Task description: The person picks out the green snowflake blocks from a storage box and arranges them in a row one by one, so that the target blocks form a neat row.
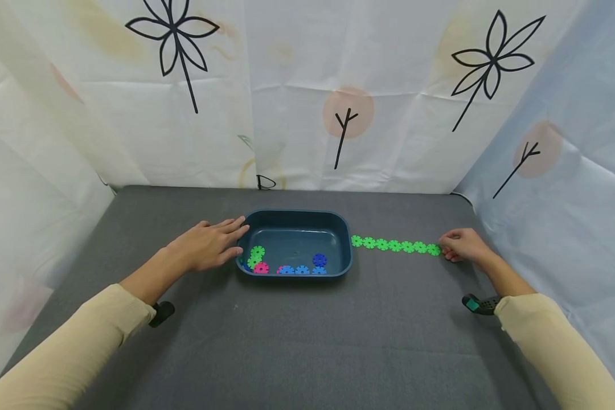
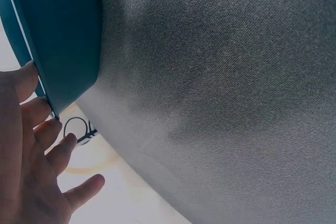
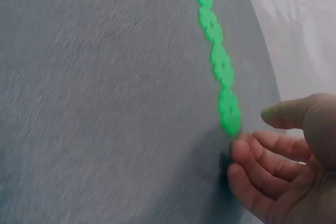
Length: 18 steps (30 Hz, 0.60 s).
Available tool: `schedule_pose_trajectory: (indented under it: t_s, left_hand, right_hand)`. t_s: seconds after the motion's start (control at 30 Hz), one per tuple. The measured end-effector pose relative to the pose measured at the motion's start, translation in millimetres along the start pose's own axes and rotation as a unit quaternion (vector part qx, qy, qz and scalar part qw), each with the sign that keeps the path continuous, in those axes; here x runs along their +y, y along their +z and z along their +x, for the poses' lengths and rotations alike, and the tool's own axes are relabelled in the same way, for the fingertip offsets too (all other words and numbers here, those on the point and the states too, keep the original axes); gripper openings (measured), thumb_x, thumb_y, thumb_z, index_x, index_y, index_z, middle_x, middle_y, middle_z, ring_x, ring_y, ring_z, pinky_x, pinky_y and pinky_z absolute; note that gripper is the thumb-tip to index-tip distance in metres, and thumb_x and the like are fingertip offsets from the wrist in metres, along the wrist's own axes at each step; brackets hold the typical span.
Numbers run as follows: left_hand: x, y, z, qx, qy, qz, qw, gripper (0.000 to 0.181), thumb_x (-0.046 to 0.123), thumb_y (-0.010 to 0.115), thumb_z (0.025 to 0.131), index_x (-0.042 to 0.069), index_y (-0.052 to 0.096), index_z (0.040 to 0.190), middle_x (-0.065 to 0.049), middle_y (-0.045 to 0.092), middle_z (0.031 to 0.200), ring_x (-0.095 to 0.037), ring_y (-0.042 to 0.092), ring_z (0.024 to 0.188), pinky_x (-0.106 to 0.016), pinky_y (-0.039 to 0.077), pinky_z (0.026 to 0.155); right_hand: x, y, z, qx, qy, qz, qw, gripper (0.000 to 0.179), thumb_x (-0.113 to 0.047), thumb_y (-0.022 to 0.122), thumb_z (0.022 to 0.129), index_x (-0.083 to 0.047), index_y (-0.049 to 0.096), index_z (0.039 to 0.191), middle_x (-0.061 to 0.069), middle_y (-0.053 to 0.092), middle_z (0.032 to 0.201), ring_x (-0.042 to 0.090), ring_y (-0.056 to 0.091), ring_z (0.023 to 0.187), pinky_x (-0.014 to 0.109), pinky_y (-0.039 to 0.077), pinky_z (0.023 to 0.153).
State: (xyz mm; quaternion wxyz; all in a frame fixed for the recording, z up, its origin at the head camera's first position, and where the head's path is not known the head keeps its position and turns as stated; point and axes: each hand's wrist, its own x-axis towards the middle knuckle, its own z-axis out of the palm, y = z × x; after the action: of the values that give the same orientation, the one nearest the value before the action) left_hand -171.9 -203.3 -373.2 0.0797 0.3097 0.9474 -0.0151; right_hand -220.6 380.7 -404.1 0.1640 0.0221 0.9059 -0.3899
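A dark blue plastic tray [image 1: 294, 242] stands on the table, and my left hand [image 1: 212, 245] rests on its left rim with fingers extended. In the left wrist view the fingertips [image 2: 39, 109] touch the rim from outside. To the right of the tray lies a straight row of green flower-shaped disc pieces [image 1: 394, 246], joined end to end. My right hand [image 1: 463, 245] is at the row's right end. The right wrist view shows its thumb apart from the loosely bent fingers [image 3: 262, 174], which are by the last green disc [image 3: 229, 114] without pinching it.
Inside the tray lie green discs [image 1: 256, 256], a pink disc [image 1: 261, 267] and several blue discs [image 1: 319, 260], mostly along the near wall. A grey cloth [image 1: 297, 341] covers the table. Patterned white curtains [image 1: 297, 114] hang behind and at both sides.
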Motion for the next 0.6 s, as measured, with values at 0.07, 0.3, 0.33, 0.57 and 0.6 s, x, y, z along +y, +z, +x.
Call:
schedule_pose_trajectory:
  t_s: [0.07, 0.3, 0.33, 0.57, 0.6]
  left_hand:
    - [-0.1, 0.2, -0.1, 0.000, 0.001, 0.000, 1.0000, 0.061, 0.036, 0.049, 0.105, 0.002, 0.036, 0.153, -0.021, 0.029, 0.159, -0.037, 0.036, 0.143, -0.065, 0.036, 0.104]
    - [0.5, 0.7, -0.2, 0.003, 0.003, -0.002, 1.0000, 0.060, 0.035, 0.050, 0.105, 0.001, 0.037, 0.153, -0.022, 0.030, 0.159, -0.037, 0.036, 0.143, -0.065, 0.035, 0.104]
    - [0.5, 0.8, -0.4, 0.004, 0.003, -0.003, 1.0000, 0.060, 0.035, 0.050, 0.104, 0.001, 0.037, 0.153, -0.022, 0.030, 0.159, -0.037, 0.036, 0.143, -0.066, 0.035, 0.104]
    - [-0.1, 1.7, 0.3, 0.005, 0.002, -0.004, 1.0000, 0.060, 0.035, 0.050, 0.105, 0.002, 0.036, 0.153, -0.021, 0.029, 0.159, -0.037, 0.035, 0.143, -0.065, 0.035, 0.105]
    - [-0.2, 1.9, 0.7, 0.004, 0.002, -0.003, 1.0000, 0.061, 0.035, 0.050, 0.105, 0.002, 0.036, 0.153, -0.021, 0.029, 0.159, -0.037, 0.035, 0.143, -0.065, 0.035, 0.105]
  right_hand:
    - [-9, 1, 2.5, 0.019, -0.008, -0.014, 0.9997, 0.039, -0.014, 0.049, 0.102, 0.021, 0.054, 0.119, 0.006, 0.067, 0.076, 0.010, 0.064, 0.064, 0.028, 0.056, 0.060]
    - [-63, 14, 7.2, 0.048, -0.076, -0.001, 0.9959, 0.037, -0.015, 0.050, 0.104, 0.018, 0.056, 0.122, 0.016, 0.071, 0.092, 0.012, 0.069, 0.071, 0.027, 0.057, 0.066]
    - [-72, 17, 7.2, 0.041, -0.086, 0.009, 0.9954, 0.037, -0.015, 0.051, 0.104, 0.017, 0.056, 0.123, 0.015, 0.071, 0.093, 0.013, 0.069, 0.074, 0.025, 0.057, 0.067]
    - [-132, 54, 11.4, -0.021, -0.152, 0.087, 0.9843, 0.034, -0.015, 0.053, 0.105, 0.011, 0.058, 0.124, 0.011, 0.070, 0.099, 0.027, 0.071, 0.091, 0.026, 0.057, 0.077]
    - [-140, 60, 12.4, -0.031, -0.156, 0.098, 0.9825, 0.033, -0.015, 0.052, 0.105, 0.011, 0.058, 0.124, 0.013, 0.070, 0.101, 0.030, 0.071, 0.093, 0.029, 0.057, 0.079]
